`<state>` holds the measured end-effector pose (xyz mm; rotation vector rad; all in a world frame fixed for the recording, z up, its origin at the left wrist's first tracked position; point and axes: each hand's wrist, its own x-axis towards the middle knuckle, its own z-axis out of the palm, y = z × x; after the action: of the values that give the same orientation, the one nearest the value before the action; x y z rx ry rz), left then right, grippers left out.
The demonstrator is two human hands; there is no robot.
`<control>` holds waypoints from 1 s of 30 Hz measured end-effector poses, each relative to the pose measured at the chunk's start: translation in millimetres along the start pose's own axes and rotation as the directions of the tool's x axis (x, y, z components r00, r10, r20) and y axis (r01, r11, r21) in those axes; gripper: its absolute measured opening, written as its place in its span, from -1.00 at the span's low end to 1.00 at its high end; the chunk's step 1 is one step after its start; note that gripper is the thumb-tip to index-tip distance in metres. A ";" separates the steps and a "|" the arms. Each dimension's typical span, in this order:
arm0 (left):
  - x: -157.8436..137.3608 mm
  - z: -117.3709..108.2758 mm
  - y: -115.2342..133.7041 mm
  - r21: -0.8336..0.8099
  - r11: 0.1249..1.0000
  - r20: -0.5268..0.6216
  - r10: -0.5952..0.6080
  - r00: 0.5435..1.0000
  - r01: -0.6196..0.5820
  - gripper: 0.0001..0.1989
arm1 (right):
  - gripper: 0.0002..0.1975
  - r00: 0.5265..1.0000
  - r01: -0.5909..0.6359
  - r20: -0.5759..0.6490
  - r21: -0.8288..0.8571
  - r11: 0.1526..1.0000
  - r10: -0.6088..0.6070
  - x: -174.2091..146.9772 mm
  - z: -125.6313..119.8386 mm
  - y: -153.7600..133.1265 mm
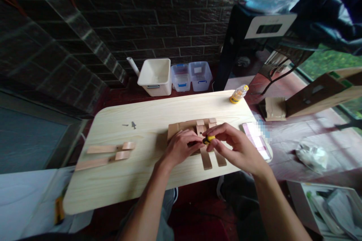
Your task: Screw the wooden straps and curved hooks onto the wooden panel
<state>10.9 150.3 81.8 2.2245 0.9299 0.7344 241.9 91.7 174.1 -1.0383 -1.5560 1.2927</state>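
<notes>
My right hand [239,148] grips a small yellow-and-black screwdriver [208,139] between thumb and fingers. Its black end points left, toward the fingertips of my left hand [181,144]. Those fingers are pinched together; what they hold, if anything, is too small to tell. Under both hands, a brown cardboard box [174,130] lies on the table. Across it rest two wooden pieces, a nearer one [206,161] and a right one [220,159], each with a small block at its far end. A dark hole shows in the nearer piece, close to the screwdriver.
Two similar wooden pieces [103,149] lie at the table's left, with small dark metal parts [134,125] beyond them. A clear bottle with yellow ends [239,94] stands at the far right corner; a phone-like slab [256,140] lies at the right edge. Bins [155,90] stand behind.
</notes>
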 end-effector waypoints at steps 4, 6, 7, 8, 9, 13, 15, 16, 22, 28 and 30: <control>-0.4 0.7 -1.2 0.017 1.000 -0.005 0.008 1.000 -0.008 -0.55 | -0.81 1.000 0.012 0.001 0.005 1.000 -0.012 0.2 0.9 -0.2; -0.3 0.8 -1.7 0.016 1.000 -0.012 0.012 1.000 -0.012 -0.55 | -0.79 1.000 0.017 0.011 -0.016 1.000 -0.017 0.4 0.8 -1.7; -0.2 0.7 -1.7 0.012 1.000 -0.015 0.013 1.000 -0.012 -0.55 | -0.79 1.000 0.024 0.018 -0.036 0.999 -0.023 0.6 0.6 -2.5; -0.1 0.5 -1.5 0.006 1.000 -0.016 0.013 1.000 -0.013 -0.55 | -0.79 0.999 0.036 0.027 -0.061 0.997 -0.034 0.9 0.3 -3.2; 0.0 0.3 -1.2 0.000 1.000 -0.018 0.014 1.000 -0.014 -0.55 | -0.80 0.998 0.051 0.034 -0.087 0.995 -0.048 1.2 -0.2 -3.6; 0.7 -0.6 0.6 0.005 1.000 -0.011 0.017 1.000 -0.016 -0.59 | -0.81 0.998 0.066 0.029 -0.110 0.992 -0.063 2.3 -1.6 -1.1; 0.7 -0.7 1.1 0.019 1.000 -0.002 0.013 1.000 -0.013 -0.63 | -0.79 0.999 0.048 0.021 -0.072 0.996 -0.047 2.7 -1.5 1.5; 0.7 -0.6 1.2 0.025 1.000 0.001 0.013 1.000 -0.013 -0.65 | -0.79 0.999 0.047 0.020 -0.055 0.997 -0.046 2.8 -1.2 2.6; 0.5 -0.6 1.5 0.037 0.999 0.003 0.000 1.000 0.000 -0.66 | -0.79 0.999 0.048 0.013 -0.062 0.997 -0.048 1.9 0.2 3.2; 0.4 -3.9 2.7 -0.013 1.000 0.025 -0.021 0.999 0.021 -0.67 | -0.78 0.999 0.044 0.027 -0.029 0.999 -0.044 -0.4 -1.7 0.5; 0.4 -4.2 2.5 -0.026 0.999 0.026 -0.018 1.000 0.019 -0.70 | -0.78 0.999 0.037 0.026 -0.032 0.999 -0.036 -0.1 -1.8 1.0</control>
<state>9.3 150.6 86.5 2.1943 0.9218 0.7047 243.8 92.2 173.3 -1.0126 -1.6134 1.2638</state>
